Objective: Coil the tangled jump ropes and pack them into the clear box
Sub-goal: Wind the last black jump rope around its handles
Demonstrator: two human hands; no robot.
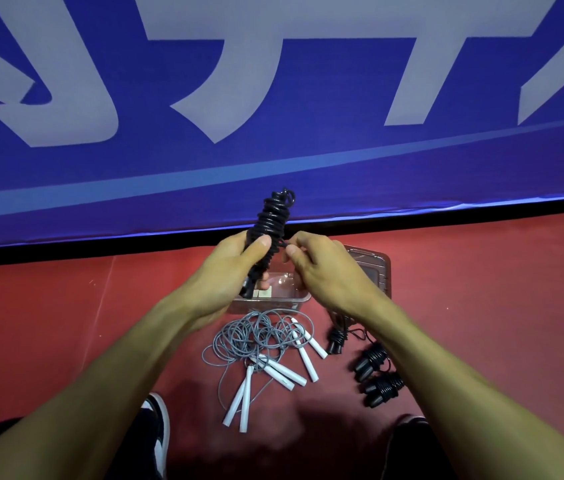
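Above the clear box (273, 299), at about 12 o'clock from the person, the left hand (235, 268) is gripping a black jump rope (268, 223) around its handles, fingers and thumb curled tight on the bundle, which is standing nearly upright with cord wound round it almost to the top. The right hand (322, 268) is pinching the loose tail of that cord just beside the bundle, so this rope is looking close to finished, with only the end left to tuck. The box is sitting open on the red floor (66, 323) and is appearing to hold no rope yet, with what may be its lid (374, 271) lying at 1 o'clock, partly hidden by the right hand. At 4 o'clock, 3 more black bundles (374, 372) are lying wound, apart from the box and not packed. At 6 o'clock, just below the box, the grey ropes (256, 337) with white handles (287, 374) are still lying tangled; by the 6 handles showing, I am judging 3 ropes. So the black ropes are nearly coiled, while the grey tangle and all the packing are remaining.
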